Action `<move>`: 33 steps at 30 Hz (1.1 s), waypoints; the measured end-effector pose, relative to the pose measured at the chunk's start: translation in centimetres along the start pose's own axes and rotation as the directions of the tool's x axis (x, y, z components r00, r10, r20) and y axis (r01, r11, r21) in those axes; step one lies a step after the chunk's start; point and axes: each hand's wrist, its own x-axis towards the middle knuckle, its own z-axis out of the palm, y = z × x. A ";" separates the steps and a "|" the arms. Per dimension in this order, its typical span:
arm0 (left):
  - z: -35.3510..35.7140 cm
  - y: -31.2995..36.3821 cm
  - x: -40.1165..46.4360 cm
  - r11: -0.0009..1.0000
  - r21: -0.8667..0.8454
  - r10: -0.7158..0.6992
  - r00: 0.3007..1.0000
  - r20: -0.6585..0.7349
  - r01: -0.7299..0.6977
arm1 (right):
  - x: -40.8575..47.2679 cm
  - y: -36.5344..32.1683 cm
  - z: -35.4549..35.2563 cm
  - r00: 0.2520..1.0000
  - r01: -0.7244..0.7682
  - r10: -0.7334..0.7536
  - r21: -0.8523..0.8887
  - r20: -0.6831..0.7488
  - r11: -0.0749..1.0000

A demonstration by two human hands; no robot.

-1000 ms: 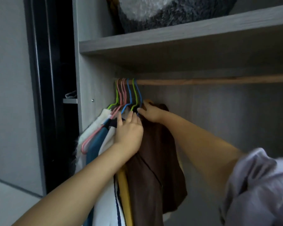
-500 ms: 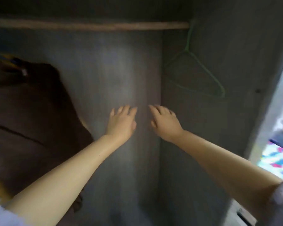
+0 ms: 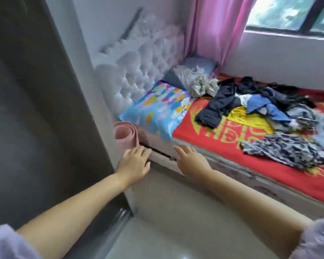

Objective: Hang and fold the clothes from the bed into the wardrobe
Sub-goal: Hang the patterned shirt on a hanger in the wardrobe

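I see both grips empty, fingers relaxed: left hand (image 3: 134, 161), right hand (image 3: 192, 159). Clothes (image 3: 266, 111) lie heaped on the bed (image 3: 204, 131); its yellow characters aren't legible to me

- View: turned away from the wardrobe interior; the bed (image 3: 232, 146) with its heap of clothes (image 3: 266, 109) is now seen at 2 o'clock.
- Left hand (image 3: 134, 163): withdrawn from the hangers, held empty with fingers extended.
- Right hand (image 3: 192, 159): likewise withdrawn, empty, extended toward 12 o'clock.
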 end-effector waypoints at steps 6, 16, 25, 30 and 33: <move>4.8 15.3 8.1 0.973 -0.167 0.177 0.978 0.110 -0.157 | -11.5 16.8 1.1 0.857 -0.514 0.503 0.107 0.113 0.851; 10.7 28.0 21.1 0.936 -0.183 0.344 0.893 0.290 -0.301 | -16.2 32.3 1.8 0.498 -0.867 0.841 0.121 0.214 0.483; 13.2 36.1 37.3 0.890 -0.151 0.453 0.799 0.397 -0.430 | -14.5 44.0 -1.1 0.309 -0.948 0.928 0.148 0.207 0.283; 16.7 43.2 42.1 0.841 -0.166 0.529 0.714 0.459 -0.516 | -14.6 50.9 -0.2 0.271 -0.959 0.925 0.162 0.267 0.234; 19.0 47.9 45.2 0.824 -0.179 0.549 0.683 0.482 -0.537 | -14.4 56.8 0.5 0.264 -0.961 0.915 0.166 0.306 0.221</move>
